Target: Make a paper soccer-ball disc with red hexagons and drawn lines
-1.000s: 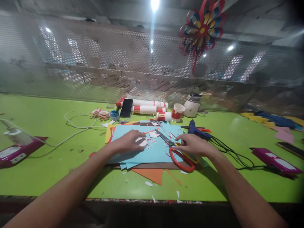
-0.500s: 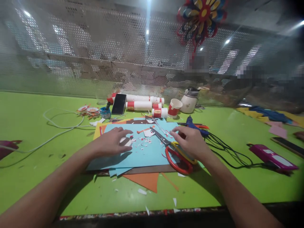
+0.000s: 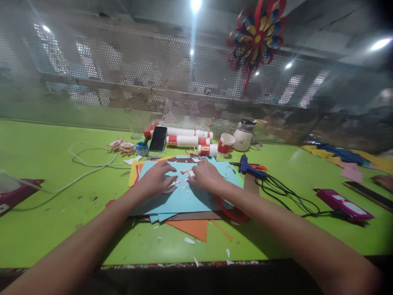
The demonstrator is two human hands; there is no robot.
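Right hand point(image 3: 205, 176) has let go of the scissors point(image 3: 229, 212) and slid over to the scraps point(image 3: 185, 189) mid blue sheet point(image 3: 190, 199). Its fingers are curled down, can't tell if they're pinching anything. Scissors lie free under that forearm now. Left hand point(image 3: 157, 178) stays loosely spread, pressing the white disc point(image 3: 169, 189) onto the sheet.

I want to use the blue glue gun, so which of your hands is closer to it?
Right. The right hand lies on the blue paper just left of the glue gun, not touching it; the left hand is farther left.
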